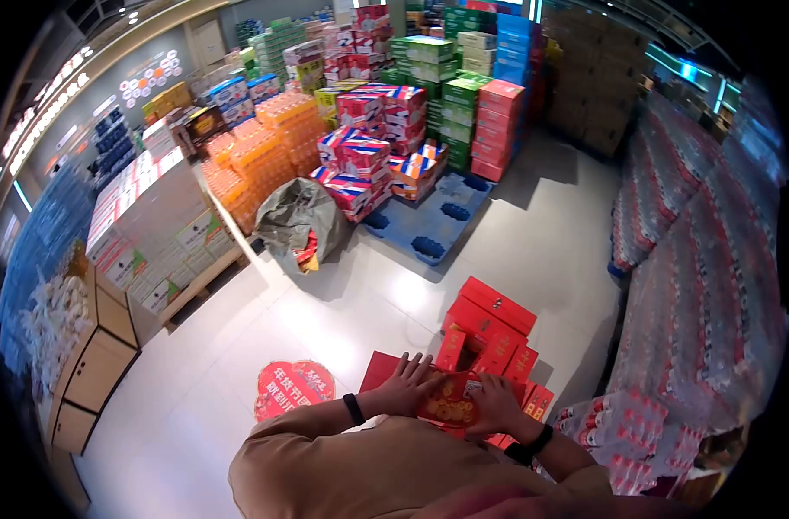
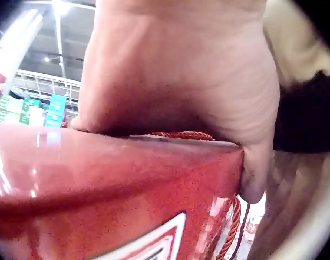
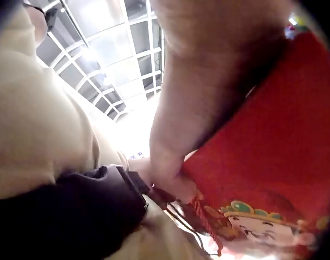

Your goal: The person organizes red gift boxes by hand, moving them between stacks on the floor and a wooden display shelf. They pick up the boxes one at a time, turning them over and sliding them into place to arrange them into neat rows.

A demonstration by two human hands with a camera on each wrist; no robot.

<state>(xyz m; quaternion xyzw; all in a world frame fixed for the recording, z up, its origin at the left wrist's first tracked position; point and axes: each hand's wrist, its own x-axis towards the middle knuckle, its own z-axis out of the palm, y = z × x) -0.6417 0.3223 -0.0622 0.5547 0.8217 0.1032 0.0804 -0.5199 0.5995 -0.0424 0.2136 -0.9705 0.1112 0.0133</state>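
Note:
A red gift box (image 1: 449, 403) with gold print lies between both hands, close to the person's chest. The left hand (image 1: 405, 387) spans its left part with fingers spread; in the left wrist view this hand (image 2: 181, 70) lies over the edge of the glossy red box (image 2: 116, 184), thumb hooked down beside a twisted red cord (image 2: 230, 227). On the other side the right hand (image 1: 497, 405) grips the box. The right wrist view has this hand (image 3: 195, 103) along the edge of the red surface (image 3: 262, 157), thumb by a red cord (image 3: 208, 225). Some fingertips are hidden.
More red boxes (image 1: 494, 324) stand on the floor just beyond the hands. A round red floor sticker (image 1: 295, 389) is at the left. Farther off are a grey-green sack (image 1: 295, 216), a blue pallet (image 1: 464, 203) and stacked cartons; wrapped bottle packs (image 1: 697, 320) line the right.

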